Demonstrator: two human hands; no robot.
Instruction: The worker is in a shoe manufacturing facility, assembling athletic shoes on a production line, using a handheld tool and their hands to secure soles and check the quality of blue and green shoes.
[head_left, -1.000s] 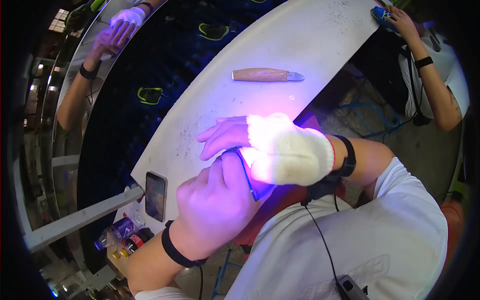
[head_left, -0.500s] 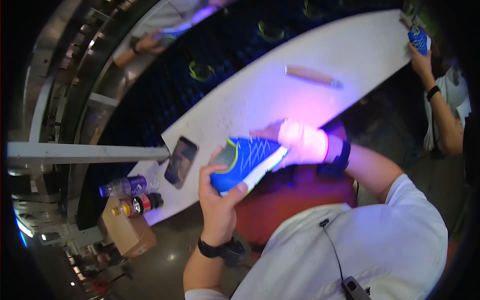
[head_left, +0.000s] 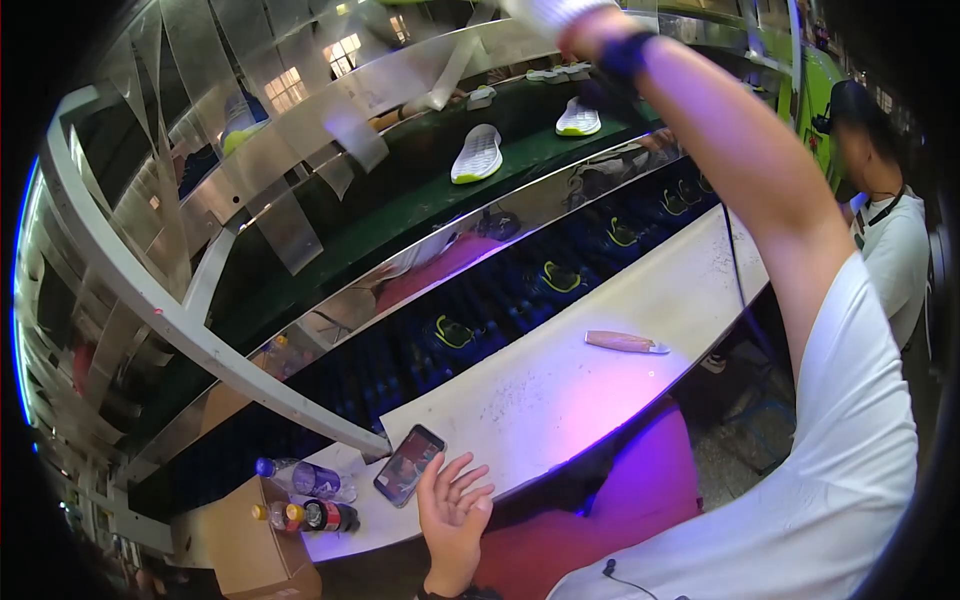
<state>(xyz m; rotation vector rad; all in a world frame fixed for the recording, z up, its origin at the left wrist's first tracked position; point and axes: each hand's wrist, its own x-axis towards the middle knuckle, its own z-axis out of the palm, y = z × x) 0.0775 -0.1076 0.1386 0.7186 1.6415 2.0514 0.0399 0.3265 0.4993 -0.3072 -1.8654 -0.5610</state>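
Note:
My left hand [head_left: 455, 518] is open and holds nothing, its fingers apart and slightly curled, beside a smartphone [head_left: 408, 465] lying on the white table [head_left: 530, 400]. My right arm stretches up and forward, over a green conveyor belt [head_left: 370, 205]. The white-gloved right hand [head_left: 562, 14] is cut off by the top edge and blurred, so its fingers and anything in them are hidden. On the table lies a tool with a wooden handle [head_left: 622, 342], near a patch of pink-violet light.
Pale shoe soles [head_left: 477, 155] ride the green belt. Dark shoes with lime collars [head_left: 562, 277] line the lower rack. A white post [head_left: 250, 375] crosses the left, near bottles [head_left: 315, 480] and a cardboard box [head_left: 240, 545]. A co-worker [head_left: 895, 240] stands at right.
The blue shoe has left both hands and I cannot make out where it is. My right hand has swung up and forward; my left has opened and dropped lower. The view has tilted up.

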